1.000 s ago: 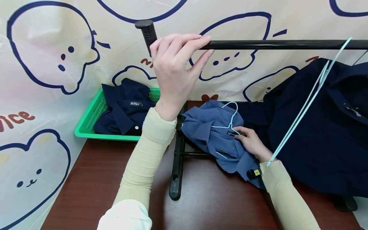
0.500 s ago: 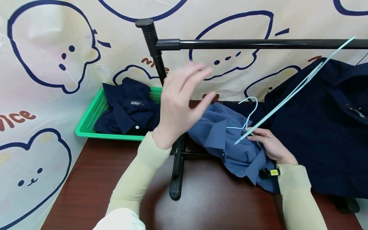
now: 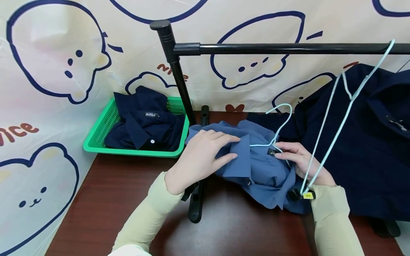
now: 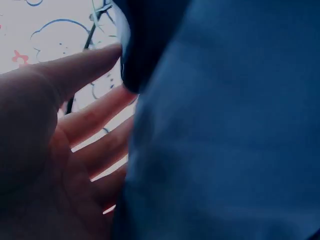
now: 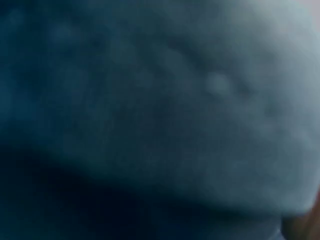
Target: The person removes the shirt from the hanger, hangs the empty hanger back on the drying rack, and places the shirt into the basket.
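Note:
A blue shirt (image 3: 262, 170) lies bunched over the table, a light-blue clothes hanger (image 3: 283, 122) at its neck with the hook standing up. My right hand (image 3: 307, 165) pinches the hanger by the shirt's dark neck label (image 3: 273, 152). My left hand (image 3: 203, 156) is at the shirt's collar flap (image 3: 239, 161), thumb and forefinger apart on it. In the left wrist view, straight fingers (image 4: 97, 117) reach the cloth's edge. Blurred blue cloth (image 5: 160, 115) fills the right wrist view, hiding the right hand there.
A second light-blue hanger (image 3: 344, 121) dangles from the black rail (image 3: 278, 49), overlapping my right wrist. Dark navy clothing (image 3: 352, 149) hangs at right. A green basket (image 3: 128, 153) with a navy garment (image 3: 144, 124) stands left of the rack's post (image 3: 180, 85).
My left hand has let go of the rail and come down to the collar. My right hand has shifted right with the hanger and shirt neck. The dangling hanger has swung.

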{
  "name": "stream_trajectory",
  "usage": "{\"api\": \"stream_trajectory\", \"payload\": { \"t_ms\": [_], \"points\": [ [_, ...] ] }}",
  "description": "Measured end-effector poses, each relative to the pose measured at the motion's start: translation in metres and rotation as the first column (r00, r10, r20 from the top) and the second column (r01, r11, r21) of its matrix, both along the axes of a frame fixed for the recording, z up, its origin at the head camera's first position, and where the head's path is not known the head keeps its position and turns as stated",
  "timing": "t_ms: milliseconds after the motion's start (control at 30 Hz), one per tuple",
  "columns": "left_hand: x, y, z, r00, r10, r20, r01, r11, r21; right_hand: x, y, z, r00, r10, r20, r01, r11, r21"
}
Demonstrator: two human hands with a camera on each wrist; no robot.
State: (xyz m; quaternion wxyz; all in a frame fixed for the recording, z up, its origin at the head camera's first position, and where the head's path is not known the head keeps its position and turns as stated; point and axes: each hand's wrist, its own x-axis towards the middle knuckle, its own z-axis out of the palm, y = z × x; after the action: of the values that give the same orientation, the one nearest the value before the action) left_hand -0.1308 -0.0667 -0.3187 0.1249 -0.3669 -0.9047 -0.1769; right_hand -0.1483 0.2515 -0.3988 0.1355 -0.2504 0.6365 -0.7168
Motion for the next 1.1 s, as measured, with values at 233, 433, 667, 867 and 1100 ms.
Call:
{"api": "stream_trajectory", "payload": {
  "t_ms": [233, 433, 667, 867, 1100],
  "points": [
    [0.024, -0.014, 0.016, 0.993, 0.076, -0.086, -0.069, 0.994, 0.079, 0.001, -0.020, 0.012, 0.990, 0.110, -0.083, -0.111, 0.994, -0.006],
    [0.029, -0.033, 0.005, 0.984, 0.179, 0.001, -0.179, 0.981, 0.078, 0.007, -0.047, 0.012, 0.986, 0.018, -0.163, 0.024, 0.968, 0.251],
    [0.016, -0.045, -0.026, 0.974, 0.207, 0.097, -0.216, 0.972, 0.091, 0.012, -0.072, 0.014, 0.838, -0.103, -0.536, 0.372, 0.826, 0.423],
    [0.011, -0.052, -0.037, 0.982, 0.170, 0.087, -0.186, 0.957, 0.224, 0.020, -0.067, 0.029, 0.849, -0.099, -0.519, 0.392, 0.776, 0.495],
    [0.010, -0.063, -0.038, 0.979, 0.174, 0.102, -0.198, 0.928, 0.316, 0.027, -0.035, 0.032, 0.950, -0.047, -0.310, 0.248, 0.718, 0.650]
  ]
}}
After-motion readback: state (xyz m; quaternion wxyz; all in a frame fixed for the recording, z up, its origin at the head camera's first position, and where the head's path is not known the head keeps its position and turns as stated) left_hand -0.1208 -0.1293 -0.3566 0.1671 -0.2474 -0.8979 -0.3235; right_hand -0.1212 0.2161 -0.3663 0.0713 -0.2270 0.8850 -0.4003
